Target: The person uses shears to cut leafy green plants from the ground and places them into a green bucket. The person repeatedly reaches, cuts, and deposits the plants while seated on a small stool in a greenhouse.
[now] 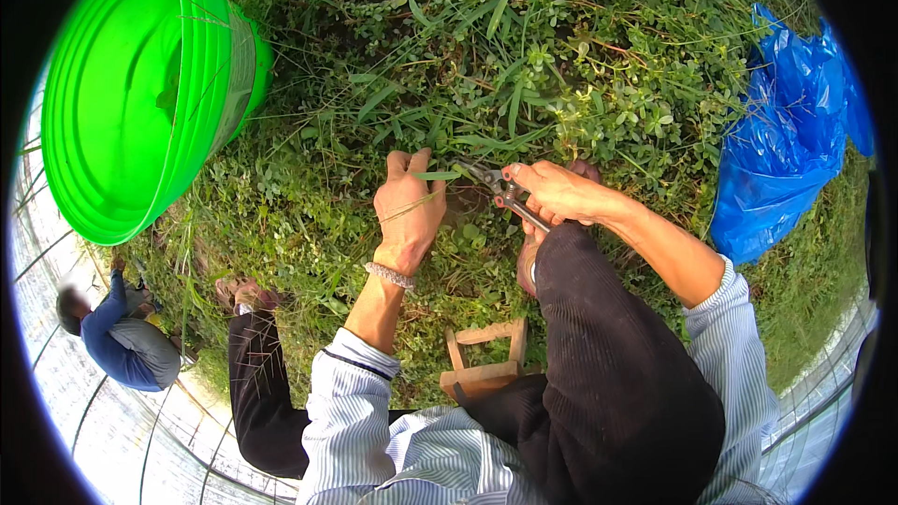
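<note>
My right hand (pixel 558 191) grips a pair of pruning shears (pixel 506 191) with reddish handle parts and a coil spring. The blades point left into the low weeds, close to my left hand (pixel 410 207). My left hand is down among the plants, back upward and fingers bent. Its fingertips are partly hidden, so what they hold cannot be made out. A long grass blade (pixel 436 175) crosses in front of its fingers. Around the left wrist is a beaded bracelet (pixel 390 275). Leafy green weeds (pixel 491 84) cover the ground before me.
A bright green plastic bucket (pixel 151 175), tilted in view, stands at the upper left with a bit of leaf inside. At right lies a blue plastic bag (pixel 779 154). Below me is a small wooden stool (pixel 484 372). Another person (pixel 126 344) crouches at far left by pale sheeting.
</note>
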The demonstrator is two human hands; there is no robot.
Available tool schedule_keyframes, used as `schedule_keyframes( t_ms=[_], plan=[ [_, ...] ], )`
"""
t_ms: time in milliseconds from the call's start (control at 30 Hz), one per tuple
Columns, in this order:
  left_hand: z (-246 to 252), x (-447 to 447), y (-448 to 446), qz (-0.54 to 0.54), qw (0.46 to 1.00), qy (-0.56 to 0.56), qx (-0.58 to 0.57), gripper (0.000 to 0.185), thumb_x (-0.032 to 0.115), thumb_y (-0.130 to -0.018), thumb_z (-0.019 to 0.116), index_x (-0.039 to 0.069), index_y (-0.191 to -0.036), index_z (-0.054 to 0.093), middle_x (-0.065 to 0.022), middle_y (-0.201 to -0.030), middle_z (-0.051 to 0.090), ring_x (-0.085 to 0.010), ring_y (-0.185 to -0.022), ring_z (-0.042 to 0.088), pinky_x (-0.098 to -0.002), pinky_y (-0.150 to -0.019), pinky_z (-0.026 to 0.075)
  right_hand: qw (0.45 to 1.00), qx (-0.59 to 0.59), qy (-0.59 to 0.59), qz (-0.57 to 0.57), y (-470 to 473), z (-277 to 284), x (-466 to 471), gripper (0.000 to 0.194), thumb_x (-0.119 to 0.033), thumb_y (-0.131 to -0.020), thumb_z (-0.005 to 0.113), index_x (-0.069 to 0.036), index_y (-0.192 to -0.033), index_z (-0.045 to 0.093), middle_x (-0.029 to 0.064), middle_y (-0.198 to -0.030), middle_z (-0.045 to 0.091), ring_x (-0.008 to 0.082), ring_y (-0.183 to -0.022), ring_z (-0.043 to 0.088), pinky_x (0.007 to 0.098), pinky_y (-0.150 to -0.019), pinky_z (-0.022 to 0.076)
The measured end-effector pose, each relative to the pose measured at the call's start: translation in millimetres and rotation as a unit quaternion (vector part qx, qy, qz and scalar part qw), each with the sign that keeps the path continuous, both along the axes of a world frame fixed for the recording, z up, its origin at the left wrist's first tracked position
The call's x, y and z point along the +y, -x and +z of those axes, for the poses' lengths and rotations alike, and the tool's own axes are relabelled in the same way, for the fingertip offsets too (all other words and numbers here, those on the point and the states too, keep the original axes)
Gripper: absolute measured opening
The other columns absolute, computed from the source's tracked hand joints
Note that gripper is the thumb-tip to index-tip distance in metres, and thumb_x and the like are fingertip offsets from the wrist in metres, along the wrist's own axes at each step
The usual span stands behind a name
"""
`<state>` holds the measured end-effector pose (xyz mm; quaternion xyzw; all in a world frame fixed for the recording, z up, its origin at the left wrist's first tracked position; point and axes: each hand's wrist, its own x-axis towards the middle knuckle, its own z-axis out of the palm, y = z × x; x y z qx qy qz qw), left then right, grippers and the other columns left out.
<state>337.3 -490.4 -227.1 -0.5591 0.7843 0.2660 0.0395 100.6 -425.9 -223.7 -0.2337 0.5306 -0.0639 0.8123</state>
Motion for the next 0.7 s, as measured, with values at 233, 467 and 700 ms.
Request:
schedule_keyframes(
  t_ms=[233,467,700],
  plan=[
    [-16.8,-1.4,0.2,-0.069,0.997,0.043,-0.009,0.029,0.013,-0.083,0.075,0.010,-0.112,0.069,-0.0122,-0.106,0.059,-0.0329,-0.072,0.067,-0.0426,-0.060,0.054,0.996,-0.041,-0.035,-0.072,-0.8,-0.5,14.7,0.060,-0.048,-0.110,0.023,-0.003,-0.132,0.057,0.0200,-0.079,0.068,0.0240,-0.062,0.068,0.0356,-0.056,0.0550],
    [-23.9,-3.3,1.9,-0.098,0.990,0.101,0.022,0.020,0.011,-0.082,0.076,0.009,-0.100,0.066,-0.0114,-0.105,0.058,-0.0320,-0.071,0.066,-0.0423,-0.058,0.053,0.993,-0.040,-0.062,-0.087,-10.5,-4.3,3.3,0.057,-0.045,-0.110,0.024,-0.001,-0.133,0.052,0.0132,-0.075,0.066,0.0200,-0.056,0.064,0.0335,-0.053,0.0539],
    [-23.0,-2.7,1.6,-0.140,0.984,0.109,0.020,0.028,0.008,-0.080,0.076,0.011,-0.106,0.065,-0.0110,-0.104,0.058,-0.0308,-0.072,0.066,-0.0411,-0.060,0.053,0.998,0.007,0.045,-0.031,-1.8,7.4,5.3,0.056,-0.035,-0.110,0.022,0.002,-0.110,0.064,0.0065,-0.060,0.058,0.0168,-0.046,0.056,0.0324,-0.050,0.0518]
  ],
)
